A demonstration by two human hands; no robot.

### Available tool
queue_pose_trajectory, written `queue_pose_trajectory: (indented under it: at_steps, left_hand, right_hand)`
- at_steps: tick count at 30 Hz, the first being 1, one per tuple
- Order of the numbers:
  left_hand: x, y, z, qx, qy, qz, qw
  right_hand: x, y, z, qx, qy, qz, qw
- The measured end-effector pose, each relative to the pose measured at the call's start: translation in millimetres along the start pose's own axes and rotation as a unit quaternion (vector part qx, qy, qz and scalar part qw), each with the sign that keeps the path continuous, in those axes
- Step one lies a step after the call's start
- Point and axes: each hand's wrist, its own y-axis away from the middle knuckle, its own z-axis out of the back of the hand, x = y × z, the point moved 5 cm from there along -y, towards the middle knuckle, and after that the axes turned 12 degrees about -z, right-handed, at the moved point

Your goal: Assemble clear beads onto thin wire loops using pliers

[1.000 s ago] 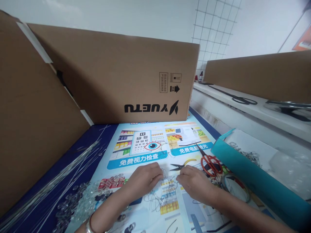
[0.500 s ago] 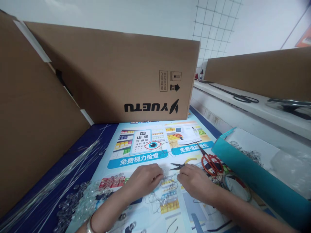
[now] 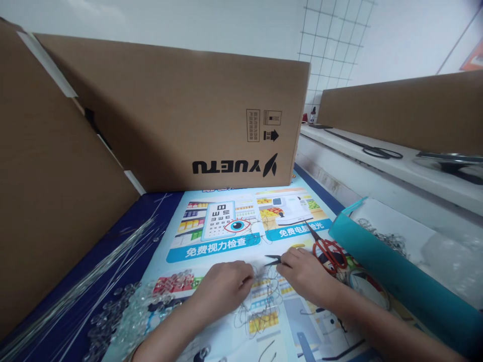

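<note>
My left hand [image 3: 228, 287] is closed in a pinch with a thin wire [image 3: 258, 272] at its fingertips; the held end is hidden. To its right, my right hand [image 3: 307, 274] has its fingers curled over the middle of a pair of pliers [image 3: 273, 260]. The dark jaws point left, and a bit of yellow handle shows behind the knuckles. Between and below both hands lies a tangle of thin bent wires [image 3: 260, 306]. Clear beads [image 3: 130, 314] are heaped left of my left forearm. Red-handled scissors [image 3: 329, 255] rest just beyond my right hand.
A teal box [image 3: 400, 271] with wire pieces and a clear plastic bag stands at the right. Long thin rods [image 3: 101, 271] lie along the left. Cardboard panels [image 3: 169, 115] wall off the back and left. A printed poster [image 3: 181, 271] covers the blue tabletop.
My right hand has moved up and slightly right, from just below the pliers onto them. The pliers' jaws have stayed in place. My left hand has dipped slightly.
</note>
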Motion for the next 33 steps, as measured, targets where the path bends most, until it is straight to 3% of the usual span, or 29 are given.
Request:
queue_pose_trajectory:
  at_steps: [10, 15, 22, 28, 33]
  left_hand:
    - [-6, 4, 4.6, 0.024, -0.002, 0.041, 0.999]
    - [-5, 4, 5.7, 0.040, -0.001, 0.060, 0.997]
    - [-1, 7, 9.6, 0.042, -0.012, 0.071, 0.997]
    - [0, 6, 15.3, 0.045, -0.004, 0.073, 0.996]
    - [1, 5, 13.2, 0.050, 0.002, 0.076, 0.996]
  right_hand:
    - [-2, 1, 8, -0.007, -0.081, -0.044, 0.996]
    - [16, 17, 22, 0.019, -0.145, -0.077, 0.986]
    - [60, 39, 29, 0.062, -0.097, 0.030, 0.993]
    - [33, 31, 20, 0.019, -0.104, -0.068, 0.992]
    - [23, 26, 17, -0.002, -0.114, -0.087, 0.990]
